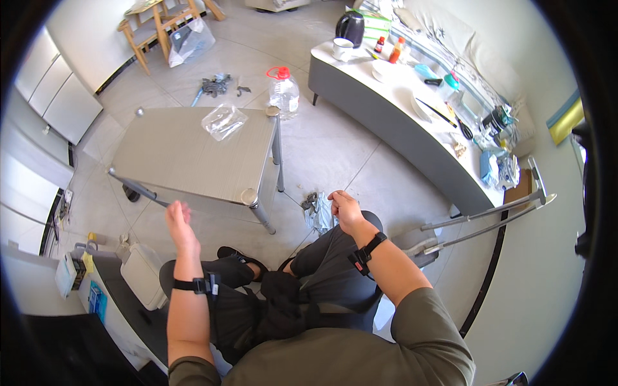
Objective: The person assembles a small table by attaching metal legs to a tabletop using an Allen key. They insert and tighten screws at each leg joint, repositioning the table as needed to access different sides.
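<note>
My left hand point(182, 226) is raised near the front left leg of a low grey table point(187, 154). Its fingers stretch upward, and nothing shows in it. My right hand point(346, 209) hovers above my right knee, its fingers loosely bent and partly apart, with no object visible in it. Just left of that hand, crumpled pale blue and dark material point(315, 209) lies on the floor; I cannot tell exactly what it is. A clear plastic package point(224, 122) rests on the table's far edge. Each of my forearms wears a black strap with a small device.
Beyond the table stands a large clear bottle point(283, 96) with a red cap. A curved white-topped counter point(386, 83) at right carries a black kettle point(350, 29), a white mug point(342, 49) and bottles. Grey metal bars point(489, 215) jut out at right. A white bin point(141, 275) stands at left.
</note>
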`<state>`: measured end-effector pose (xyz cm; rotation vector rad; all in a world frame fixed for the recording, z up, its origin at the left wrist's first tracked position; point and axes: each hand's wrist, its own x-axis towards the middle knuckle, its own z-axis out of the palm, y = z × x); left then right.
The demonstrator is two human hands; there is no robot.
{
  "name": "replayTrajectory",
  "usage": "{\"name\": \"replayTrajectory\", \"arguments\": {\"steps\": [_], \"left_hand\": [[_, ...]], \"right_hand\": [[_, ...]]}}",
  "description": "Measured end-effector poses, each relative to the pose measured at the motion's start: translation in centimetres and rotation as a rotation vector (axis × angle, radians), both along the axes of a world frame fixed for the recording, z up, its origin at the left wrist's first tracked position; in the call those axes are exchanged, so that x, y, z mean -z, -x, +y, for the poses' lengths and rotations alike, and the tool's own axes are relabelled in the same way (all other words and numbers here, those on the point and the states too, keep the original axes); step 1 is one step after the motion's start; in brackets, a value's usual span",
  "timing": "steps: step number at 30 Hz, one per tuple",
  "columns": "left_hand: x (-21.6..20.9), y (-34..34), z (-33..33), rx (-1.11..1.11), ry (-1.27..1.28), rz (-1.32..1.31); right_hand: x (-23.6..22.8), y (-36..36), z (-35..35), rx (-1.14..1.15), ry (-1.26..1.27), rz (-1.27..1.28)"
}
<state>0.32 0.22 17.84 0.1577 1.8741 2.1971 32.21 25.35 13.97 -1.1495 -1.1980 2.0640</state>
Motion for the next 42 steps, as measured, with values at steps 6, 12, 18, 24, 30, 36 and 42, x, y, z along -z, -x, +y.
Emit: {"name": "replayTrajectory", "arguments": {"steps": [6, 12, 18, 24, 30, 36, 42], "left_hand": [[-8.9, -0.3, 0.9, 0.153, 0.461, 0.972], [-11.7, -4.1, 3.2, 0.602, 0.664, 1.33], [-10.6, -5.0, 3.2, 0.632, 0.848, 1.387], [-10.6, -5.1, 3.1, 0.628, 0.873, 1.388], [-11.0, -5.2, 3.0, 0.617, 0.842, 1.365], [-10.7, -5.3, 2.3, 0.616, 0.788, 1.328], [-10.0, -4.7, 2.3, 0.583, 0.762, 1.318]], "right_hand": [[-4.9, 2.8, -0.8, -0.151, -0.145, 0.006], [-6.4, 5.4, -1.3, -0.267, -0.204, -0.082], [-4.8, 4.1, -1.2, -0.216, -0.047, -0.085], [-7.2, 6.9, -2.0, -0.325, -0.3, -0.241], [-10.4, 11.9, -3.0, -0.456, -0.279, -0.155], [-9.6, 13.2, -4.2, -0.399, -0.316, -0.113], [-9.4, 13.6, -4.4, -0.38, -0.273, 0.004]]}}
